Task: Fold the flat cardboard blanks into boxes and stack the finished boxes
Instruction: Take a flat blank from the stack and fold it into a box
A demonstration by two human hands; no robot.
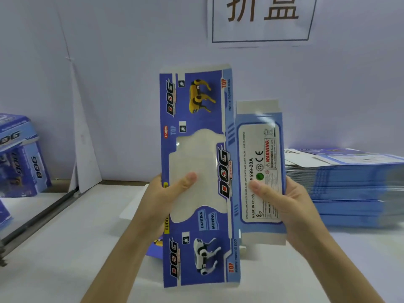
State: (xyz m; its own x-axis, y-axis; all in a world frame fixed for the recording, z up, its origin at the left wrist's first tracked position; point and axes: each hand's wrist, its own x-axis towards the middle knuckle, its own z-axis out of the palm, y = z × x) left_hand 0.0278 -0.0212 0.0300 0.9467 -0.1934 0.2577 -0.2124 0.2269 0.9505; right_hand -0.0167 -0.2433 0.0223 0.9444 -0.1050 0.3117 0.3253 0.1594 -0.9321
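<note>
I hold one flat blue cardboard blank (pixel 197 101) upright in front of me, above the white table (pixel 65 248). It is printed with DOG lettering, a yellow robot dog at the top and a white one at the bottom, and has a clear window in the middle. My left hand (pixel 168 195) grips its left edge, thumb on the window. My right hand (pixel 282 200) grips the pale blue panel with the warning label at its right edge, thumb on the front. A thick stack of flat blanks (pixel 349 186) lies on the table at the right. Folded boxes (pixel 19 158) stand at the far left.
A white wall with a sign in large characters (pixel 262 16) stands close behind the table. A white board (pixel 84 132) leans against the wall at the left. A dark metal rail (pixel 37 217) runs along the table's left side.
</note>
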